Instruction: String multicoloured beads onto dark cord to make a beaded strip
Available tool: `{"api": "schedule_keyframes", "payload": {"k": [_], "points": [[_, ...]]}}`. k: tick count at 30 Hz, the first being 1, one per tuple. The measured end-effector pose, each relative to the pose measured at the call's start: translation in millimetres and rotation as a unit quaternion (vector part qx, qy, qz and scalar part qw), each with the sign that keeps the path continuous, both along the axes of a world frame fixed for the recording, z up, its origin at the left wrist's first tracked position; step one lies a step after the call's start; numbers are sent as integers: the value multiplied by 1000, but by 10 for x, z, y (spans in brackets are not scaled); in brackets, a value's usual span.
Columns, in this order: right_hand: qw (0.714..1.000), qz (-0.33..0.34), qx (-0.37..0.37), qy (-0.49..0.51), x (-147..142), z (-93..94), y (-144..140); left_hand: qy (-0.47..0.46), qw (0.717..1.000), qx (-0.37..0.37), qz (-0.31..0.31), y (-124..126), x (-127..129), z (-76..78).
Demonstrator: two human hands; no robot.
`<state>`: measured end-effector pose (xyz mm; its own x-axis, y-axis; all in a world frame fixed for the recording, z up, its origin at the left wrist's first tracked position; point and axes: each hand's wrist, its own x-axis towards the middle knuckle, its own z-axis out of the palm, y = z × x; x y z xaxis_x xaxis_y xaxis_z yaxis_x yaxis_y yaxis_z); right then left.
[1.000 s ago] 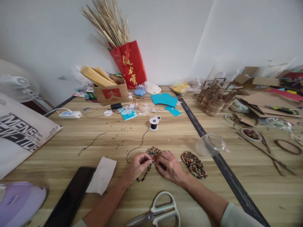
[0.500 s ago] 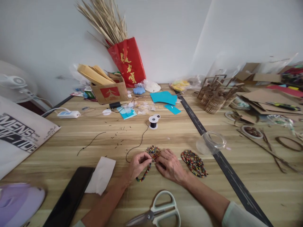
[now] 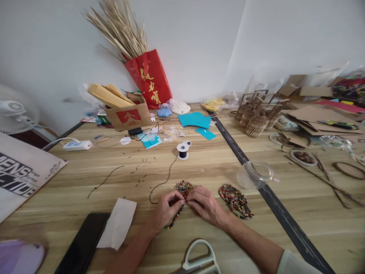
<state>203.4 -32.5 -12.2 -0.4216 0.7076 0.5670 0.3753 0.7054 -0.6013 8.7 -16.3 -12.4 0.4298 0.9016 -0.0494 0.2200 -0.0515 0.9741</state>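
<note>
Head view, lower centre: left hand (image 3: 166, 208) and right hand (image 3: 205, 205) meet fingertip to fingertip on a bead disc (image 3: 183, 187) lying on the worktop (image 3: 216, 171). Both hands pinch at the disc's near edge; the fingers hide most of it and what exactly they grip is hard to tell. A bead strand (image 3: 173, 221) trails from under the left hand toward the bottom of the frame. A black thread (image 3: 165, 179) runs from the hands up to a spool (image 3: 182, 150). Second bead disc (image 3: 235, 196) lies just right of the right hand. Scissors (image 3: 199, 258) are cut off at the bottom edge, phone (image 3: 82, 243) and tissue (image 3: 117, 223) sit lower left. Left edge: bag (image 3: 23, 175) with part-cut print "MENS". Red bag (image 3: 149, 78), upper centre, bears gold Chinese characters, too small to read.
</note>
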Motion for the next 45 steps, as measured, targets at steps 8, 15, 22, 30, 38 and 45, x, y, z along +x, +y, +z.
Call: {"api": "schedule_keyframes", "payload": {"k": [8,15,22,30,38,45], "points": [[996,28,-52,69,-18,53,7,28,999,32,-9,-8,1,8],[995,33,-70,62,-22,55,7,51,998,45,-12,-23,12,40],[992,31,-92,86,-23,40,14,75,995,70,-15,-43,22,100],[991,41,-109,70,-13,69,10,78,995,65,-18,-49,20,117],[990,51,-109,68,-21,65,13,92,994,54,-16,-63,27,187],[991,57,-108,59,-25,48,15,82,995,55,-18,-57,14,135]]}}
